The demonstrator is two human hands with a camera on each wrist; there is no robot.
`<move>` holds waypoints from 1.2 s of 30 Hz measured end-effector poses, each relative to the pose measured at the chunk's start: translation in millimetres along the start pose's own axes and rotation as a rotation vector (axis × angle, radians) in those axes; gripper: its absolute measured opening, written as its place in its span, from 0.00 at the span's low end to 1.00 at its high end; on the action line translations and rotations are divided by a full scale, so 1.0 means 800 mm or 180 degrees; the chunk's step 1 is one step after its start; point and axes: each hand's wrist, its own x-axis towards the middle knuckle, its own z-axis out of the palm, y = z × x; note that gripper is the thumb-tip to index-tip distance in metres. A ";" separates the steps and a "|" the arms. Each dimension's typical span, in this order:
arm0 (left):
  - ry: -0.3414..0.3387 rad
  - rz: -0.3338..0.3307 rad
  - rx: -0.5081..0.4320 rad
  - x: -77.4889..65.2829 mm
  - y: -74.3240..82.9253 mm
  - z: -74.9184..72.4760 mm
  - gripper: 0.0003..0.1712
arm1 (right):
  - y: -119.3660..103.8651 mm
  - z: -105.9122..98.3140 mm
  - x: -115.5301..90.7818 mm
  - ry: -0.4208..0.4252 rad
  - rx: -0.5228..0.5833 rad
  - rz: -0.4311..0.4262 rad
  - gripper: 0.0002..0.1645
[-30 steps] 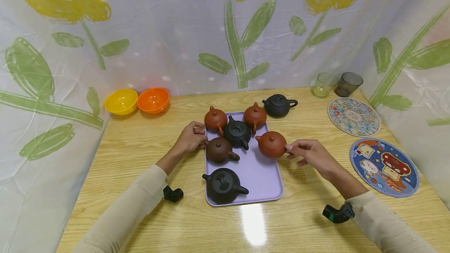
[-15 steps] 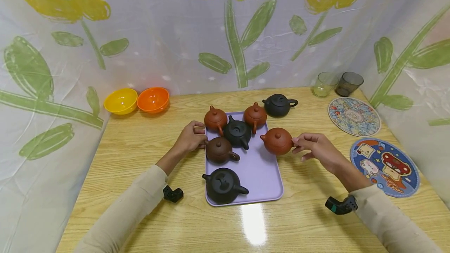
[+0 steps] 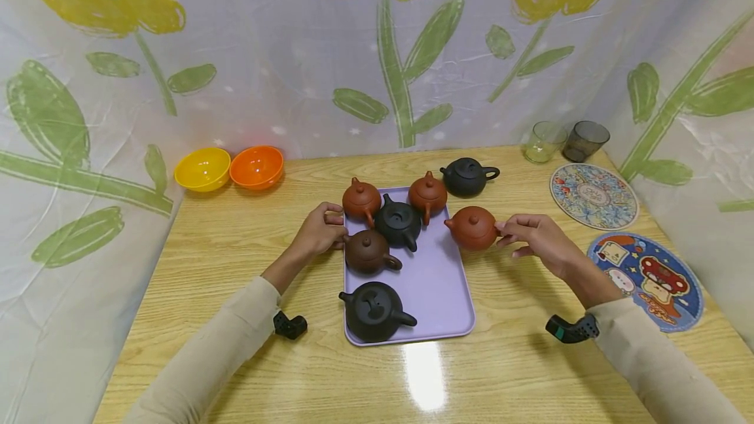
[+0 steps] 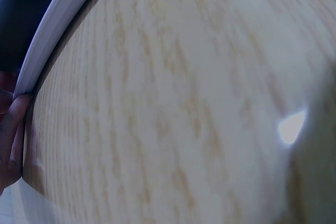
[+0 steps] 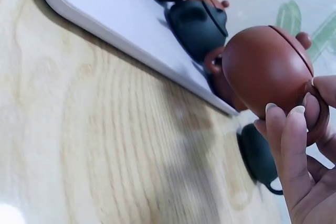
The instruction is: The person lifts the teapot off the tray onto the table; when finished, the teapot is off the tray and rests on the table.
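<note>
My right hand [image 3: 542, 244] holds a reddish-brown teapot [image 3: 474, 228] by its handle, raised over the right edge of a lilac tray [image 3: 436, 293]. In the right wrist view the teapot [image 5: 268, 72] is off the table, its handle between my fingers [image 5: 294, 150]. My left hand [image 3: 320, 231] grips the tray's left rim; its fingers [image 4: 16, 111] sit at that rim in the left wrist view. On the tray stand two reddish teapots [image 3: 361, 199] [image 3: 428, 193], a black teapot [image 3: 398, 222], a dark brown teapot [image 3: 366, 252] and a larger black teapot [image 3: 374, 311].
Behind the tray's right corner stands another black teapot [image 3: 465, 176]. Yellow [image 3: 203, 170] and orange bowls [image 3: 256, 168] are at the back left. Two glasses [image 3: 543, 142] [image 3: 586, 141] stand back right, near a floral round mat [image 3: 593, 195] and a blue round mat [image 3: 677, 280].
My right hand has moved the held reddish-brown teapot to the right and away from me, from over the tray to its right edge. My left hand has stayed in place.
</note>
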 end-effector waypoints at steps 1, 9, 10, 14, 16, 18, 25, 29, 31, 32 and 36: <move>0.0001 0.0001 0.0004 0.000 0.000 0.000 0.29 | 0.001 -0.002 0.002 -0.0001 -0.0020 -0.0008 0.17; 0.0009 -0.0028 0.0004 -0.001 0.001 -0.001 0.29 | 0.005 -0.020 0.021 -0.0034 -0.0016 0.0023 0.14; 0.0007 -0.0035 0.0008 -0.002 0.002 -0.001 0.30 | 0.006 -0.022 0.023 -0.0041 -0.0023 0.0038 0.14; -0.0006 -0.0043 0.0007 -0.002 0.002 -0.002 0.30 | 0.009 -0.030 0.035 -0.0073 -0.0072 0.0101 0.15; -0.0009 -0.0039 -0.0001 -0.002 0.002 -0.002 0.30 | 0.011 -0.035 0.040 -0.0100 -0.0095 0.0111 0.14; -0.0010 -0.0036 -0.0010 -0.002 0.002 -0.001 0.31 | 0.012 -0.038 0.045 -0.0120 -0.0094 0.0124 0.14; -0.0009 -0.0057 -0.0017 -0.001 0.002 -0.001 0.31 | 0.019 -0.049 0.065 -0.0156 -0.0063 0.0197 0.14; 0.0002 -0.0031 0.0026 0.000 0.002 0.000 0.31 | 0.024 -0.054 0.074 -0.0179 -0.0011 0.0241 0.13; 0.0006 -0.0022 0.0038 -0.001 0.002 0.000 0.31 | 0.025 -0.057 0.078 -0.0196 0.0007 0.0249 0.13; 0.0008 -0.0021 0.0045 -0.001 0.002 0.000 0.31 | 0.026 -0.058 0.080 -0.0206 0.0014 0.0250 0.13; 0.0012 -0.0035 0.0035 -0.001 0.002 0.000 0.31 | 0.028 -0.062 0.088 -0.0288 0.0026 0.0236 0.13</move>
